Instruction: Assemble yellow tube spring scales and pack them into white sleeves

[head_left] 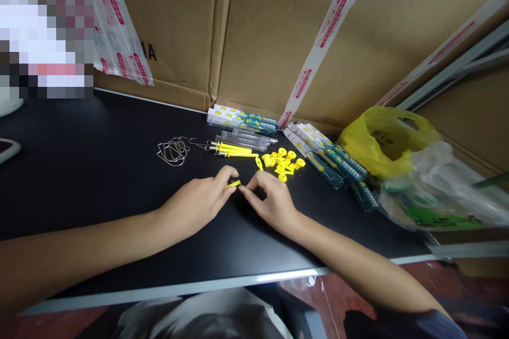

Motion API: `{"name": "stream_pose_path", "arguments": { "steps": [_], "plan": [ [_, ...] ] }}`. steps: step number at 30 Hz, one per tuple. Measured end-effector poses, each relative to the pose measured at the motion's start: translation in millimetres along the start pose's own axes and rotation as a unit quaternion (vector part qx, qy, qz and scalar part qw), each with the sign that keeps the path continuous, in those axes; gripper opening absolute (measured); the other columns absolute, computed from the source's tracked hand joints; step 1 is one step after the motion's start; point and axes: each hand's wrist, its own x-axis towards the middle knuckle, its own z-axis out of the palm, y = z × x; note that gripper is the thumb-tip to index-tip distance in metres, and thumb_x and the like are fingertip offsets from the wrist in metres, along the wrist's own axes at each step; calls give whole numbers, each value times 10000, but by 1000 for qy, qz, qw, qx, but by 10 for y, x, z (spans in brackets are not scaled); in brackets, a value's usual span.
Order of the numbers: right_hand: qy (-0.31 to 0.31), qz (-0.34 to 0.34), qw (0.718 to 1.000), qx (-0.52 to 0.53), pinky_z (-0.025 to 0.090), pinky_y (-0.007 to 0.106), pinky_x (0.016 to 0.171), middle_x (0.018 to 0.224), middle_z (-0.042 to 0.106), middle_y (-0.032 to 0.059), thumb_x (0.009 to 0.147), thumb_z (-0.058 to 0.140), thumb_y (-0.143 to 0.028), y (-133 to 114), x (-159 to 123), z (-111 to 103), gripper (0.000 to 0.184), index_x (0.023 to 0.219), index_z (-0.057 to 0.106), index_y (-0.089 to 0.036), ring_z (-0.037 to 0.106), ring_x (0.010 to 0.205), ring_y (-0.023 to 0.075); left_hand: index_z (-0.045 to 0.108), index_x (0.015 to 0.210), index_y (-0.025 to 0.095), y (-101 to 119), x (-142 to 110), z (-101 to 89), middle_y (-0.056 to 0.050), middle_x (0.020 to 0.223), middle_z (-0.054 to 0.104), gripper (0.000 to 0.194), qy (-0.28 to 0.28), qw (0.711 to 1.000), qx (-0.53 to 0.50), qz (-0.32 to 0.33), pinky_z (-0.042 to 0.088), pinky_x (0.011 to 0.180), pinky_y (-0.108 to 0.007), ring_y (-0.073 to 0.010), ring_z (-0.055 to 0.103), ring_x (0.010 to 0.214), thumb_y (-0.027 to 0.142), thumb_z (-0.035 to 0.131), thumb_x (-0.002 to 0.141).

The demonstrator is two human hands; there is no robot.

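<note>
Over the black table, my left hand pinches a small yellow plastic piece. My right hand is closed, its thumb and fingertip pressed together on a small dark metal bit right beside the yellow piece; its kind is too small to make out. Just beyond the hands lie several loose yellow plastic parts. Several yellow rods with metal ends rest behind the left fingertips, with clear plastic tubes behind them. Bent metal hooks sit in a heap to the left.
Printed slim boxes lie at the back against a large cardboard box. More slim boxes are stacked at the right, next to a yellow plastic bag and a clear bag. The table's front edge runs near my lap.
</note>
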Motion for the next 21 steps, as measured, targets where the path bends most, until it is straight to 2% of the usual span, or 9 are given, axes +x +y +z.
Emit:
{"name": "stream_pose_path", "arguments": {
  "steps": [7, 12, 21],
  "plan": [
    [-13, -28, 999, 29, 455, 250, 617, 727, 611, 16, 934, 528, -258, -32, -2, -41, 143, 803, 521, -202, 567, 658, 131, 387, 1012, 227, -44, 24, 1, -36, 872, 686, 108, 44, 992, -115, 2, 447, 663, -308, -236, 700, 785, 327, 372, 974],
    [-6, -48, 998, 49, 478, 268, 642, 738, 631, 30, 946, 536, -253, 0, -13, -23, 166, 788, 538, -202, 586, 686, 140, 406, 924, 233, -64, 35, -1, -11, 804, 634, 130, 56, 987, -152, 15, 418, 654, -296, -208, 656, 737, 350, 358, 955],
    [3, -76, 994, 79, 477, 271, 623, 702, 645, 29, 931, 583, -242, 21, -24, 9, 196, 743, 549, -195, 583, 670, 138, 375, 840, 240, -40, 2, -8, 22, 686, 549, 160, 43, 982, -184, 18, 396, 622, -283, -174, 572, 613, 366, 341, 932]
  ]
}}
